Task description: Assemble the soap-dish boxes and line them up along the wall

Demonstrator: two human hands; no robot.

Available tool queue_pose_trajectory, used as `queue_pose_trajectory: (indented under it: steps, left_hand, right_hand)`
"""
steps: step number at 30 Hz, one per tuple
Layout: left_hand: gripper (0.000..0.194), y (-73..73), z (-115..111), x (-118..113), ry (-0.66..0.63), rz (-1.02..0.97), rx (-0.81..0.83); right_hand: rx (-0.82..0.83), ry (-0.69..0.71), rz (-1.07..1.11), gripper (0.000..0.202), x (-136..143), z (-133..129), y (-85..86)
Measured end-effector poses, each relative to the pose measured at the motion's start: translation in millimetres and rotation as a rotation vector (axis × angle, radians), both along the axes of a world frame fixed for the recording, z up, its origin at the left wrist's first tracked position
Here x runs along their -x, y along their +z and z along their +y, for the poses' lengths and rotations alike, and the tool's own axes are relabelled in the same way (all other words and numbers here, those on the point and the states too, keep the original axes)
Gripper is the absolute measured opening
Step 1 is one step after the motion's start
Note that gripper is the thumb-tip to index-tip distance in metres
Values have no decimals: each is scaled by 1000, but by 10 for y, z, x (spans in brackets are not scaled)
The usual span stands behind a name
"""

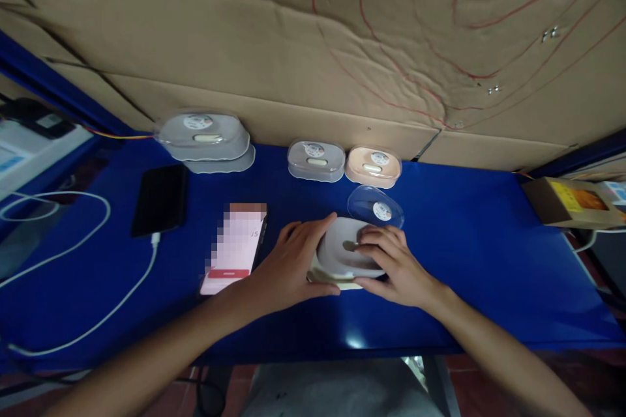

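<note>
Head view | pale grey oval dish (pixel 342 249), rounded, smooth | between both hands

Both hands, left (pixel 298 264) and right (pixel 398 264), gripped a pale oval dish (pixel 345 257) w/ a hole near its ctr, low over a blue table (pixel 469 260). Just beyond lay a clear lid (pixel 364 203) w/ a round label; farther back, nr the cardboard, a grey container (pixel 315 161) stood beside a peach container (pixel 372 168). L of the hands: a lit phone (pixel 237 244) and a dark power bank (pixel 160 199) w/ white cable (pixel 139 290).
</note>
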State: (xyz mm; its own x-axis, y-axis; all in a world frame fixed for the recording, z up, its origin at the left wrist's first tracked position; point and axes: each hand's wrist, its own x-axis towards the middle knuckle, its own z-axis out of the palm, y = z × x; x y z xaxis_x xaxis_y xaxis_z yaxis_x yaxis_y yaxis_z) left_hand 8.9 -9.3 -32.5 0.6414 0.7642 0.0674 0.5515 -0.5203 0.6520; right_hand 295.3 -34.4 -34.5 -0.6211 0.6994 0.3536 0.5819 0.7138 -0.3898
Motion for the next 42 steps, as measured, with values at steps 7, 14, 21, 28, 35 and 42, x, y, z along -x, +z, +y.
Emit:
queue_pose_trajectory:
  steps: [7, 14, 21, 28, 35, 42]
  left_hand:
    - [89, 134, -59, 43, 41, 179, 122]
    - [66, 357, -133, 66, -85, 95, 462]
    - [40, 414, -18, 118, 40, -284, 807]
    - [64, 466, 162, 66, 605, -1040, 988]
    - [71, 474, 271, 36, 643, -1219, 962]
    - [53, 323, 230, 25, 556, -1064, 1266]
  right_hand:
    - [-18, -129, -43, 48, -91, 77, -18]
    - [30, -161, -181, 57, -52, 65, 11]
    - [-85, -106, -91, 41, -90, 29, -16]
    - [-104, -131, -205, 52, 1, 5, 30]
    - [-177, 33, -147, 31, 93, -25, 4]
    - [-392, 118, -59, 29, 174, -179, 171]
